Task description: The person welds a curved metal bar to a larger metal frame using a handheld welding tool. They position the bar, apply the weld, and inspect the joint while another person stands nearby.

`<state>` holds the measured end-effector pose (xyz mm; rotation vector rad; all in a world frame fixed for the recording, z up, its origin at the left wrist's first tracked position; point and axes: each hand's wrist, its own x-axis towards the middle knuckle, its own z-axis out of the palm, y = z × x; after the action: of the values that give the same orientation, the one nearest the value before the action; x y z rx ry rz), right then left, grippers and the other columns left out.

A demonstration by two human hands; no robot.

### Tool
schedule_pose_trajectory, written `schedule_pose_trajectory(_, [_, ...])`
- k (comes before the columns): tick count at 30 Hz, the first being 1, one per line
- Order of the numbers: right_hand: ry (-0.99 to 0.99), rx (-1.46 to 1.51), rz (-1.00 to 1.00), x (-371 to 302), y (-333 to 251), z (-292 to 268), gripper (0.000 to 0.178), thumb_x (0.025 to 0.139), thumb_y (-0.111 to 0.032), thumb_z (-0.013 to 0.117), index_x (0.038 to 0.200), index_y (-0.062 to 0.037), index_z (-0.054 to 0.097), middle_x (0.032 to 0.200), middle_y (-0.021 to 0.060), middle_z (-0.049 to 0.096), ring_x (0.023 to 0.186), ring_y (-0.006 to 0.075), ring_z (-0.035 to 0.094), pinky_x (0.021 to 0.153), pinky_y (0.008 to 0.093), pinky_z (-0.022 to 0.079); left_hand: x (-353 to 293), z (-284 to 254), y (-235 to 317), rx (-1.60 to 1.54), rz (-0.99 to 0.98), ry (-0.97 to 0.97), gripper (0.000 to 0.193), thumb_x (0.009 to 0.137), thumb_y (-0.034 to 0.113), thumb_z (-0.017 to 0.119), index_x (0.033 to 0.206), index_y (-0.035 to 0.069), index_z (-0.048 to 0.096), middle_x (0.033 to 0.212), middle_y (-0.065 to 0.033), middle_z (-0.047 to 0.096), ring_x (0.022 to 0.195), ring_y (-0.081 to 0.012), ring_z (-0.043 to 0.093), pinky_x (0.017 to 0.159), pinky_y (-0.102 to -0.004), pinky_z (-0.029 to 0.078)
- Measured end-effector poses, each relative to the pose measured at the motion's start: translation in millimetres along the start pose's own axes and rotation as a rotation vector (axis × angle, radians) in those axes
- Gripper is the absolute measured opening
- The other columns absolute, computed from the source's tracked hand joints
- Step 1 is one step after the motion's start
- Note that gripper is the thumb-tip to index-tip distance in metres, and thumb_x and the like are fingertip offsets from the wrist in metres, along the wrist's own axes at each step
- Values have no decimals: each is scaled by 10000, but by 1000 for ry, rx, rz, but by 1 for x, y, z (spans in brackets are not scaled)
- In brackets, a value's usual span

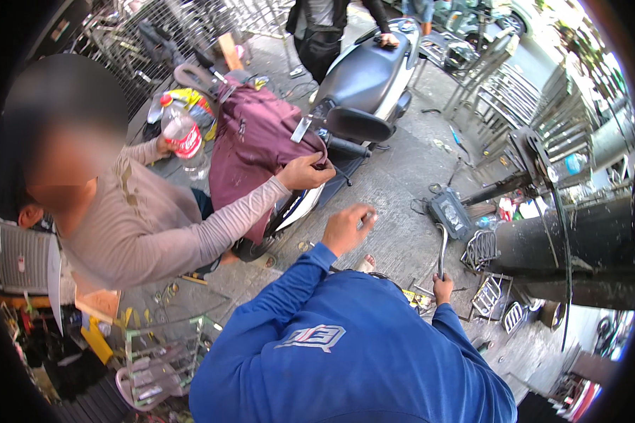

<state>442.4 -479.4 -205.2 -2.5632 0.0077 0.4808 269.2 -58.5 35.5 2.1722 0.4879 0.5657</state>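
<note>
My left hand [347, 229] is raised in front of my blue sleeve, its fingers curled together toward the thumb. Something small may be between the fingertips, but I cannot make it out. Lower and to the right, my right hand [442, 289] is closed round the near end of a bent, shiny metal bar [442, 250]. The bar's curved far end is beside a grey boxy case [449, 213] on the pavement. To the left, a co-worker's hand [307, 172] grips a maroon cloth garment or bag [254, 130] beside a scooter [363, 74].
The co-worker's other hand holds a clear plastic bottle [182, 137] with a red cap. A thick black post [571, 243] lies to the right, near metal brackets [487, 296]. A green metal frame [166, 345] stands at lower left. Another person is behind the scooter.
</note>
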Motion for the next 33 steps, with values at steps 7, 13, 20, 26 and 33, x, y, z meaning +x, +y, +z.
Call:
schedule_pose_trajectory(7, [99,91,209,-81,45,45,375,877,-348,768,1070,-26,777,933,258,752,923,425,728,824,499,534,-11,-16,-26,12,-5,-66,214,970,295,717,1015,87,697,927,-90,708,831,-310,710,713,-423,551])
schedule_pose_trajectory(13, [111,68,341,-180,52,52,438,879,-382,758,1048,22,751,970,275,749,980,431,711,889,483,519,-27,-35,-88,158,-155,-124,319,981,373,695,1000,56,657,979,-141,696,923,-342,703,776,-460,539])
schedule_pose_trajectory(20, [196,82,573,-260,46,62,517,885,-388,732,1185,33,730,1078,283,751,1071,425,709,951,445,515,-48,-47,-227,459,-233,371,378,1022,329,617,1188,5,717,1169,-245,730,1058,-449,682,928,-510,527])
schedule_pose_trajectory(26, [167,174,587,-289,62,79,385,888,-292,764,1142,-2,751,1040,224,773,1012,368,736,893,449,535,-7,-69,-279,528,-369,258,331,968,290,652,1162,39,743,1139,-228,741,1007,-429,695,886,-512,540])
schedule_pose_trajectory(33, [45,16,572,-238,82,69,505,857,-384,782,1159,18,741,1059,274,756,1078,424,716,942,483,525,3,-80,-261,570,-260,263,331,963,346,676,1120,66,757,1075,-207,754,936,-413,707,821,-511,545])
